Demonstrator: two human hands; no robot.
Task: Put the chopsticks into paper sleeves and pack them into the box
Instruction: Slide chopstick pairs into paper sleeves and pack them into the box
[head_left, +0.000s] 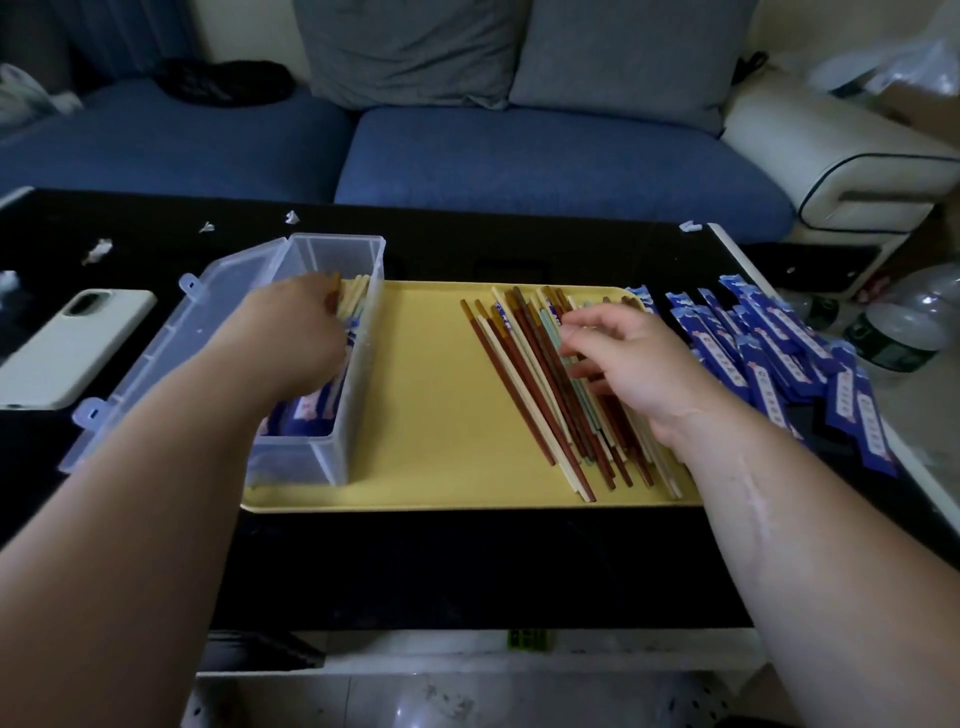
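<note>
- The clear, rigid plastic box (358, 389) stands at the left end of the flat, pale yellow plastic tray (431, 415). Its hinged lid (171, 353) is thrown open toward the left of the frame, probably so that finished pairs drop straight in.
- The left hand (306, 332) reaches into the box at its far end, over the chopsticks already in blue printed sleeves (317, 410). Its fingertips meet the pale bare ends, likely settling a pair in line. The fingers are hidden behind the knuckles, so I cannot tell whether they pinch anything.
- The right hand (634, 364) lies on the loose chopsticks (540, 384), fingers spread and only lightly bent, closed round none. It looks to be sorting out the next pair.
- Those loose sticks are slim, smooth rods in dark red-brown, cream and pale green. They lie roughly parallel in a fan at centre right of the tray, easy to rake apart.
- The empty blue paper sleeves (769, 364), thin and flat, are heaped just beyond the tray's right edge, close to the right hand.
- A phone in a white case (67, 348) lies at the left of the glossy black table (415, 561).
</note>
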